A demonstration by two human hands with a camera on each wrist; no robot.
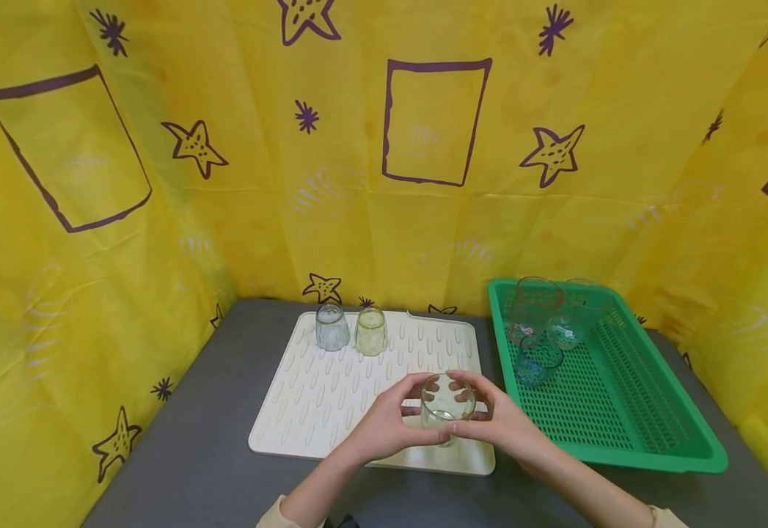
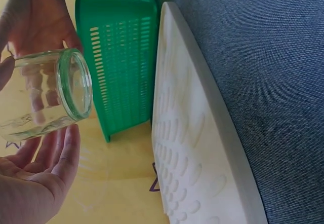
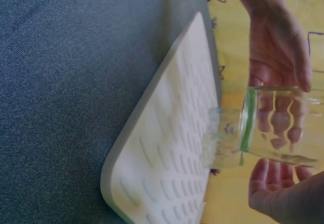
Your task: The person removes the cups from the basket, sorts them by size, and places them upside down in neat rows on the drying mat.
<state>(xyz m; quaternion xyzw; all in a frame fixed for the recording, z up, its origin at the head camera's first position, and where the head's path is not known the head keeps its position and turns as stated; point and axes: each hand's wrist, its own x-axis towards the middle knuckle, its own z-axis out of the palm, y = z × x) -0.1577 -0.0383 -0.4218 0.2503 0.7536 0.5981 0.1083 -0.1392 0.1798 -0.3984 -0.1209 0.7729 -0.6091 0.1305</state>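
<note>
Six glasses in all: on the one white mat (image 1: 304, 411), one bluish glass (image 1: 333, 330) and one yellowish glass (image 1: 371, 334), so two; above the near right part of this mat, one greenish glass (image 1: 446, 400); to the right of the mat, in one green basket (image 1: 641, 458), three more, namely one pink glass (image 1: 530, 315), one clear glass (image 1: 584, 312) and one blue glass (image 1: 537, 363). Under the mat, one tabletop (image 1: 172, 477). Above the mat, two hands: one left hand (image 1: 390, 418) and one right hand (image 1: 499, 422). On the near side of the mat, two sleeves (image 1: 666, 518). Behind and beside the mat, on the yellow cloth (image 1: 357, 235), two drawn rectangles (image 1: 436, 121) in full and a third in part.
</note>
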